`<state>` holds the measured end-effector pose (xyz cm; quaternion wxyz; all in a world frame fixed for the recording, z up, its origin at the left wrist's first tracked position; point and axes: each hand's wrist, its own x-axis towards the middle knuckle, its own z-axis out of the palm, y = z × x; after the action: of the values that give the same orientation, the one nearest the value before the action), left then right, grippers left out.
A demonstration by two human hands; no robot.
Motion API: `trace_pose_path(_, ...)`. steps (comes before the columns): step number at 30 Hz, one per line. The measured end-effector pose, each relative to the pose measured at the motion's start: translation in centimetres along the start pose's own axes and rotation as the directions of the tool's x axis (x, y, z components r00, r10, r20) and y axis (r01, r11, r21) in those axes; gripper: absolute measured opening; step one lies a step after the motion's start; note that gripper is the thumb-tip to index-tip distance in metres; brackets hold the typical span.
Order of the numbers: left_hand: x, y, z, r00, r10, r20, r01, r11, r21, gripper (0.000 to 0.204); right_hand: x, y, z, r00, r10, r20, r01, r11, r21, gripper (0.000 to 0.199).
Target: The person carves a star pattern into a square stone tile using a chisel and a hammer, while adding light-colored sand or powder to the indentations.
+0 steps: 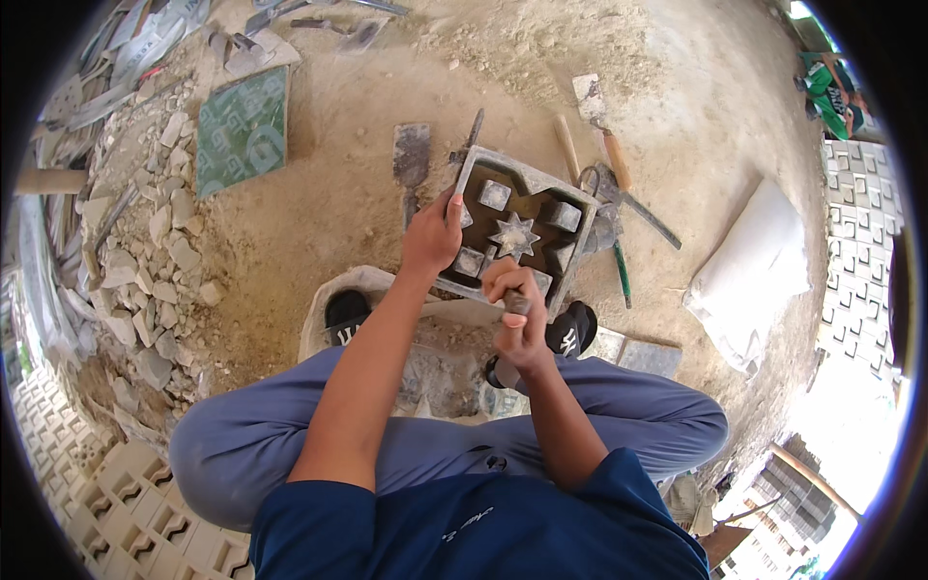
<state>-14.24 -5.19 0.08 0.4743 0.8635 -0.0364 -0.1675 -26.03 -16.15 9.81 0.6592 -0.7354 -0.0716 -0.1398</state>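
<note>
A grey, square mould stands tilted in front of me, with raised blocks and a star-shaped block in its dark recess. My left hand is closed on its left edge, thumb on the near side. Over the lower part of the mould, my right hand is wrapped round a tool with a brown handle. The handle's end points up toward me, and the tool's working end is hidden behind the fingers and cannot be made out.
A flat trowel lies left of the mould; a wooden-handled tool and a green-handled one lie to its right. Broken rubble and a green board are at left, a white sack at right. A person is far right.
</note>
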Motion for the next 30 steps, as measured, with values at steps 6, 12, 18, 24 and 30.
trace_pose_path(6,0.3,-0.9,0.2,0.992,0.106,-0.069,-0.107,0.994,-0.014,0.052,0.2,-0.9,-0.1,0.993,-0.086,-0.084,0.095,0.989,0.114,0.045)
trace_pose_path(12,0.1,-1.2,0.5,0.996,0.045,-0.073,-0.042,0.998,0.039,0.047,0.1,-1.2,0.1,0.984,-0.175,-0.01,0.175,0.978,0.112,0.044)
trace_pose_path(18,0.7,-1.1,0.3,0.996,0.065,-0.064,-0.064,0.998,0.012,0.048,3.9,-0.7,-0.7,0.977,-0.067,0.203,0.071,0.997,-0.011,0.035)
trace_pose_path(24,-0.3,0.0,0.3,1.0,0.012,-0.016,-0.012,1.0,0.022,0.048,6.0,-1.3,-1.6,0.966,0.092,0.243,-0.102,0.994,0.028,0.042)
trace_pose_path(30,-0.1,-0.1,-0.1,1.0,-0.012,0.004,0.012,1.0,0.011,0.052,2.5,-1.8,-0.8,0.998,-0.015,-0.054,0.021,0.993,0.114,0.065)
